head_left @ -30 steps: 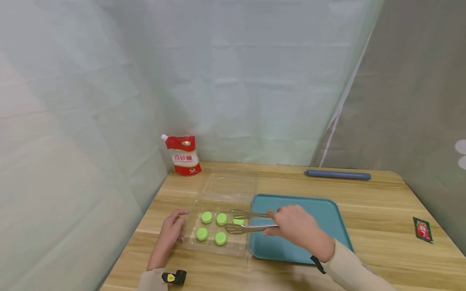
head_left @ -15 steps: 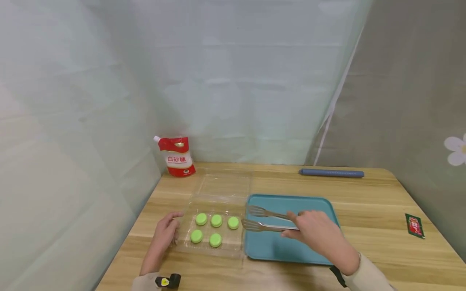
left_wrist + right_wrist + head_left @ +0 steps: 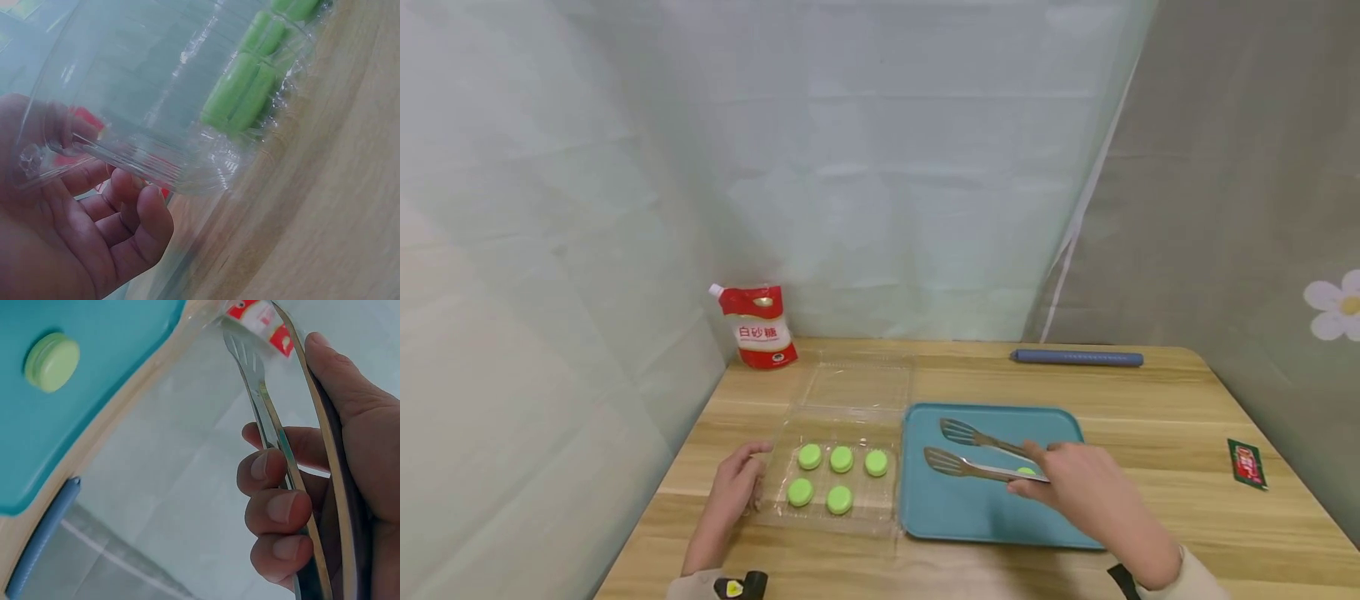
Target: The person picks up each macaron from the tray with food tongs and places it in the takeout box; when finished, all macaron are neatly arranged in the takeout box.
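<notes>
Serving tongs [image 3: 985, 472], moved toward three o'clock over teal tray [image 3: 955, 510]; right hand [image 3: 1081, 485] curled round them. Clear clamshell [image 3: 874, 507], green macarons [image 3: 841, 459] inside, tray's nine o'clock; left hand [image 3: 733, 487] at rim, pinch cannot be told.

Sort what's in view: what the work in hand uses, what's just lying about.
In use, it seems:
metal tongs, held in the right hand
open clear plastic container, left hand at its edge
five green macarons inside it
blue tray
green macaron on the tray

Seemingly just lying about:
red-and-white sugar pouch
long blue tube
small green-and-red packet
</notes>
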`<control>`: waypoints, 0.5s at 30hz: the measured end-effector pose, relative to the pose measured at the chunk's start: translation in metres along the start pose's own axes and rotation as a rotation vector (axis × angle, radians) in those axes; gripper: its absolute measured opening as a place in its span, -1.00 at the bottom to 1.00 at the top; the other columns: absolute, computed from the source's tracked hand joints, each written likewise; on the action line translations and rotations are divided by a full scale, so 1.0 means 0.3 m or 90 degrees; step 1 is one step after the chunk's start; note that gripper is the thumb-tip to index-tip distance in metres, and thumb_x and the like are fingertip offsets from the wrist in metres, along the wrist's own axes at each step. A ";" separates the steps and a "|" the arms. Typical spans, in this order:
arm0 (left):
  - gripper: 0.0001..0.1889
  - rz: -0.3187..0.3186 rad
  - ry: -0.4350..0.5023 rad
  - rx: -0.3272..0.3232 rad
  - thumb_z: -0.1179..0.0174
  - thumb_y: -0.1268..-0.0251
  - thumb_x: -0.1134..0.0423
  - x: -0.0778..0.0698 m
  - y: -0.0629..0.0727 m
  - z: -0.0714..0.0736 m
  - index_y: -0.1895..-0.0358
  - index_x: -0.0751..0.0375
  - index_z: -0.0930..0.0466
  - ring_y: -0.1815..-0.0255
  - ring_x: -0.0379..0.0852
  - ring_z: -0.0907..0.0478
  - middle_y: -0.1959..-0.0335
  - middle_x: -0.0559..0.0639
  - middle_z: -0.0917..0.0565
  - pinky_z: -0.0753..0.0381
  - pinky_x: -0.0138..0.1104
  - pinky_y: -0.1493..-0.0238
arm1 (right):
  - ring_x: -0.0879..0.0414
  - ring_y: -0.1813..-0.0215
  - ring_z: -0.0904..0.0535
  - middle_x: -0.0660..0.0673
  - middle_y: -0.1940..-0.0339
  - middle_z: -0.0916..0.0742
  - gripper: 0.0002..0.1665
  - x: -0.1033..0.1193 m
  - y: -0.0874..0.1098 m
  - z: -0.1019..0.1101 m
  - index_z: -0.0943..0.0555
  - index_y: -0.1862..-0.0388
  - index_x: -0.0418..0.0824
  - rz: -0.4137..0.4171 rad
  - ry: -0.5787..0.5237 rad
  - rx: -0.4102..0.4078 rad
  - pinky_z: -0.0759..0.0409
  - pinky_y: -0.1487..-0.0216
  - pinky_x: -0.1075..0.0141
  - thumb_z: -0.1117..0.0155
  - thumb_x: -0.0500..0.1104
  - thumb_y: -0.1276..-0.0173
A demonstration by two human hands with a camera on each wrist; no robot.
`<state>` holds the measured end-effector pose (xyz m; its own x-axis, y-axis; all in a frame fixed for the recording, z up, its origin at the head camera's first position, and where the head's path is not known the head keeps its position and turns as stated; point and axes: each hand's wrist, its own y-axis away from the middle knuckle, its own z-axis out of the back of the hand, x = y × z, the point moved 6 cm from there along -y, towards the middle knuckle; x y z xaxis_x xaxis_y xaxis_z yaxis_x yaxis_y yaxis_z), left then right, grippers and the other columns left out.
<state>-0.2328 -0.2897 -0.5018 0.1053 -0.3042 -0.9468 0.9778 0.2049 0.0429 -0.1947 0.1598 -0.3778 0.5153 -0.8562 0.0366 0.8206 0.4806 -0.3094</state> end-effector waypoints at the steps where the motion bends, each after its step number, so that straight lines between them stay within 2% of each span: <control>1: -0.55 -0.001 0.001 0.001 0.11 -0.28 0.45 0.000 0.001 0.000 -0.22 0.47 -0.48 0.77 -0.16 -0.32 0.72 0.05 -0.38 -0.32 -0.40 0.75 | 0.32 0.70 -0.19 0.18 0.72 -0.33 -0.50 -0.008 0.010 0.000 -0.68 0.20 -0.12 -0.008 0.002 0.002 -0.14 0.75 0.38 -0.49 0.23 -0.11; 6: -0.55 0.008 0.001 0.003 0.10 -0.29 0.44 0.002 0.001 0.002 -0.24 0.45 -0.47 0.76 -0.16 -0.32 0.71 0.03 -0.38 -0.32 -0.40 0.75 | 0.34 0.72 -0.21 0.19 0.74 -0.38 -0.45 -0.051 0.065 0.001 -0.72 0.15 -0.13 -0.032 0.014 -0.015 -0.18 0.75 0.37 -0.52 0.24 -0.07; 11: -0.55 0.011 -0.002 0.002 0.09 -0.30 0.43 0.005 -0.003 0.003 -0.25 0.43 -0.47 0.76 -0.16 -0.32 0.70 0.02 -0.38 -0.32 -0.39 0.74 | 0.30 0.69 -0.31 0.17 0.73 -0.43 -0.44 -0.095 0.118 -0.003 -0.72 0.14 -0.14 -0.071 0.008 0.011 -0.31 0.70 0.34 -0.52 0.24 -0.09; 15: -0.56 -0.007 -0.005 -0.004 0.09 -0.28 0.43 0.002 -0.006 0.000 -0.20 0.45 -0.49 0.76 -0.15 -0.32 0.71 0.02 -0.37 -0.32 -0.39 0.75 | 0.31 0.68 -0.29 0.15 0.71 -0.45 -0.47 -0.129 0.160 -0.010 -0.70 0.18 -0.11 -0.098 0.020 0.031 -0.28 0.70 0.35 -0.52 0.25 -0.08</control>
<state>-0.2346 -0.2903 -0.5026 0.0966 -0.3133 -0.9447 0.9777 0.2076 0.0311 -0.1761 0.2154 -0.3969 0.3757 -0.9254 0.0493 0.9003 0.3519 -0.2561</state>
